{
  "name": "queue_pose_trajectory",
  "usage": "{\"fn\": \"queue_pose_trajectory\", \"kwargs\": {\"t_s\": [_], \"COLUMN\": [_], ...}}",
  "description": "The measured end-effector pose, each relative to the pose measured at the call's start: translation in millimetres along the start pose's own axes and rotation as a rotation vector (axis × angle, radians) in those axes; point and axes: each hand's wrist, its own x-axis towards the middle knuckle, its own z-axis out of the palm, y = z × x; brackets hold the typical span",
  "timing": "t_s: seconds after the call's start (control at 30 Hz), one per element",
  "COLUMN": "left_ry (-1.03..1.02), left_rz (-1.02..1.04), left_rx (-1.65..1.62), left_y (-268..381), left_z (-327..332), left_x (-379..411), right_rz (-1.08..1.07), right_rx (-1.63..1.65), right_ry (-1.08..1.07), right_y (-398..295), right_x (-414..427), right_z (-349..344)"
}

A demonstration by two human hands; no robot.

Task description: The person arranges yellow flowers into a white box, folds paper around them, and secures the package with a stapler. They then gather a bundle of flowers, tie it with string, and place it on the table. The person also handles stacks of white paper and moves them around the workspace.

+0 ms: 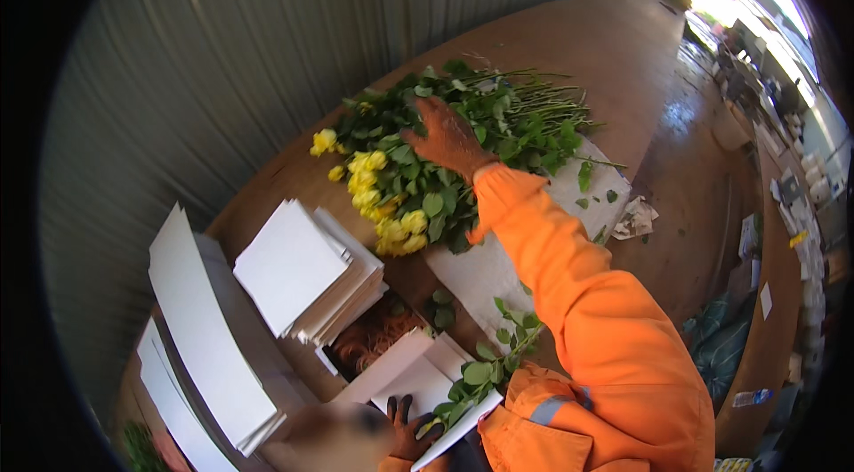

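Note:
My right hand [448, 138], in a brown work glove, reaches over a large heap of yellow roses [363, 182] with leafy green stems [534, 105]. Its fingers are spread among or just above the leaves, and I see nothing gripped in them. Low in the view, my left hand [408, 433], in a dark-fingered glove, rests at a folded white cardboard sheet [423, 380]. A leafy rose stem [490, 368] lies in that sheet, and a bit of yellow bloom shows beside my left fingers. Whether these fingers grip the rose or the cardboard is unclear.
A stack of white cardboard sheets [293, 268] stands left of the roses, near larger upright white boards [210, 332]. Beside the stack, a box holds brown shredded material [380, 332]. Crumpled paper [635, 217] lies on the brown table [594, 25]. Corrugated metal wall [267, 25] borders the table.

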Motion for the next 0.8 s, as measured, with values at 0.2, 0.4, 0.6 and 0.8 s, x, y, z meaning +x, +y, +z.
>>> {"fn": "queue_pose_trajectory", "kwargs": {"t_s": [0.2, 0.4, 0.6, 0.8], "left_ry": [0.025, 0.053, -0.041, 0.054], "left_rz": [0.055, 0.103, 0.004, 0.0], "left_rx": [0.031, 0.038, -0.038, 0.004], "left_y": [1.1, -12.1, -4.8, -3.8], "left_z": [0.1, 11.1, 2.2, 6.6], "left_x": [-1.0, -5.7, 2.1, -2.7], "right_rz": [0.384, 0.073, -0.158, -0.514], "right_rx": [-0.3, -0.446, -0.011, 0.068], "right_ry": [-0.292, -0.364, -0.055, 0.382], "right_y": [128.7, 131.5, 115.1, 22.4], "right_x": [15.0, -33.7, -70.3, -72.3], "right_z": [35.6, 58.5, 18.3, -61.9]}}
